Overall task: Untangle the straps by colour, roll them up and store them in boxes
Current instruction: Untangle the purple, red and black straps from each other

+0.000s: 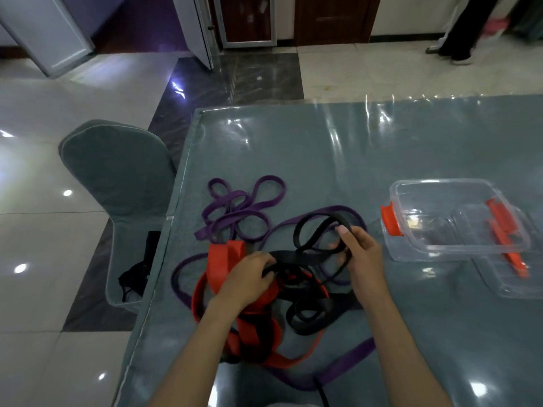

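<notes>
A tangle of straps lies on the grey-green table (382, 148). Purple straps (244, 207) loop at the far side and around the pile. Red straps (252, 333) and a black strap (311, 315) are knotted together at the near side. My left hand (249, 277) grips the black strap where it crosses the red ones. My right hand (361, 254) pinches a raised loop of the same black strap (314, 230), lifted a little off the table.
Two clear plastic boxes with orange-red clips stand at the right, one (452, 215) partly over the other (511, 283). A grey covered chair (117, 183) with a black item on its seat stands left of the table. A person's legs (461, 27) show far back right.
</notes>
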Demonstrator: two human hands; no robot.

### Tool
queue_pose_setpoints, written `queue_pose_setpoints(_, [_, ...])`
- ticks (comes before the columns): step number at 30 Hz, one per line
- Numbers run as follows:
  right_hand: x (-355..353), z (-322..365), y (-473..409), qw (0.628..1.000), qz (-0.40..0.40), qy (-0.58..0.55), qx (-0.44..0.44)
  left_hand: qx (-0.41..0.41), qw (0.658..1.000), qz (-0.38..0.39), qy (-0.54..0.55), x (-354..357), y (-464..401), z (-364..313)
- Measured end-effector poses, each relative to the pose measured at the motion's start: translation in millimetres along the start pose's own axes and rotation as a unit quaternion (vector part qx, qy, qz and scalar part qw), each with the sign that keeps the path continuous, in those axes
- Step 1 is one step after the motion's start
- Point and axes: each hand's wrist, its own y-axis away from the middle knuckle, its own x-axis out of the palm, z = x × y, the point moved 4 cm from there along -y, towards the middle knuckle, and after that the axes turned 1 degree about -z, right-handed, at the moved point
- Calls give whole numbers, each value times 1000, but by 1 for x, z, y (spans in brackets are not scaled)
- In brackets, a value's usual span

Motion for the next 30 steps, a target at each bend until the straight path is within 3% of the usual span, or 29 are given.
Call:
queue_pose_setpoints(6, [8, 10, -2, 994, 40, -98, 26, 21, 999, 22, -16, 38, -30, -9])
queue_pose_setpoints(12, [4, 3, -4, 989, 34, -138, 46, 36, 994, -26, -95, 42, -49, -7])
queue_pose_setpoints(16, [-6, -1, -7, 995, 30, -81, 59, 44, 997, -17, 67, 33, -48, 1])
queue_pose_setpoints(18, [-10, -4, -8, 996, 25, -57, 66, 50, 988, -66, 132, 20, -44, 1])
queue_pose_setpoints(22, [-14, -8, -6, 996, 3, -39, 76, 1, 969, -192, 157, -13, -36, 6])
queue_pose_setpoints(26, [-17, -6, -3, 994, -27, -42, 96, -44, 958, -204, 196, -31, -30, 8])
queue_pose_setpoints(30, [-26, 5, 0, 994, -54, -56, 75, -113, 923, -277, 242, -39, -14, 13])
